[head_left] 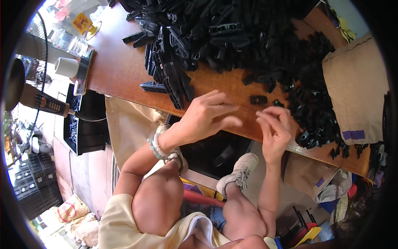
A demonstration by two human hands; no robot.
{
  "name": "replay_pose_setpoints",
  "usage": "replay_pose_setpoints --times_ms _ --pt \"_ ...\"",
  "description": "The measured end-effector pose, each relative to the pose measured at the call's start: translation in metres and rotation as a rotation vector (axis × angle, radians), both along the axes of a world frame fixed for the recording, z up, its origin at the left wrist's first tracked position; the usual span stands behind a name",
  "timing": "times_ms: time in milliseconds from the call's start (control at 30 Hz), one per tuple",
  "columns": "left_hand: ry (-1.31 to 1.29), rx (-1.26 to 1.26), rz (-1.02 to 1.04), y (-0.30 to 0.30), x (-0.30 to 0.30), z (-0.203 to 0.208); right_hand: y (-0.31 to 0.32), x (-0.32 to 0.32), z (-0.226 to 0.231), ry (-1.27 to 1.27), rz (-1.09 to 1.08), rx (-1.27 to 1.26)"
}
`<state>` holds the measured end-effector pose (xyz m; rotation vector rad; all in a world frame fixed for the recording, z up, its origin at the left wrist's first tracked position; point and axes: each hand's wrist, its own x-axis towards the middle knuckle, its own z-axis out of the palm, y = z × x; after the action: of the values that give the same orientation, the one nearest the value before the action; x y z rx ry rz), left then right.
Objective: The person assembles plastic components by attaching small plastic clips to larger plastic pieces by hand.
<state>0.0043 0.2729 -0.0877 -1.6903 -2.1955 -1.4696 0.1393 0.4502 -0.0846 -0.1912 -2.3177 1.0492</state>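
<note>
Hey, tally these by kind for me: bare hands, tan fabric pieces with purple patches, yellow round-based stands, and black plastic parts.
Bare hands: 2, left hand and right hand
Tan fabric pieces with purple patches: 2
Yellow round-based stand: 1
Black plastic parts: heaped too densely to count
Total: 5, leaving out the black parts

Plastic parts point(232, 39) on table point(112, 62); bin point(93, 139) left, cloth point(356, 87) right
</note>
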Motion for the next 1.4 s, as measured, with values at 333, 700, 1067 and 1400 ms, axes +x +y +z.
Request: replay_pose_setpoints --times_ms 333,700,1067,1400 --pt "0.381 -0.396 0.320 0.075 -0.017 -0.002 0.005 -0.016 -0.008 0.027 -0.060 0.325" --pt "0.551 -0.163 0.213 0.091 -0.035 0.006 -0.005 -0.001 -0.011 0.094 -0.081 -0.209" --pt "0.471 -0.047 0.065 0.016 0.009 -0.006 -0.001 0.004 -0.012 0.079 -0.172 -0.380" --pt "-0.012 -0.052 0.213 -0.010 0.006 -0.007 0.000 -0.003 0.001 -0.172 0.052 -0.354"
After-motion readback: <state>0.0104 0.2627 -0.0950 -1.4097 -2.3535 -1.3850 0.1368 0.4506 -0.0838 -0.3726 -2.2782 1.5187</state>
